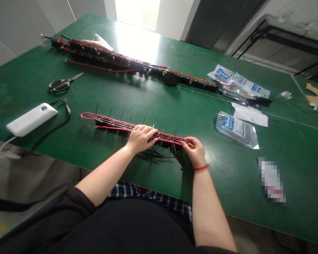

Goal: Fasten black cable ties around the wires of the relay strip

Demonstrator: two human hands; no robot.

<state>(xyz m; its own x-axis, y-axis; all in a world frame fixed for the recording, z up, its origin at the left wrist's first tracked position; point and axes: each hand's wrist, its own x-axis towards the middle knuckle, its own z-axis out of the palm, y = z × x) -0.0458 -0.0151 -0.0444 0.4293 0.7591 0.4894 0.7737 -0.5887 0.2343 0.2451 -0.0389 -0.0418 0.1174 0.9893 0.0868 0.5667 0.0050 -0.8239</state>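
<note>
A long black bar strung with red wires (113, 124) lies in front of me, with thin black cable ties sticking up from it. My left hand (141, 138) is closed over the middle of this bar, fingers across its wires. At the bar's right end, my right hand (195, 152) pinches the wires, and a bit of yellow wire shows beside its fingers. What lies under my palms is hidden. Just below the bar is a loose heap of black cable ties (157, 156).
Farther back lie longer wired black bars (127, 62) and a white cloth (100, 42). Scissors (62, 84) and a white device with a cable (31, 120) are on the left. Plastic bags (238, 130) and white paper (250, 114) rest on the green table (281, 141).
</note>
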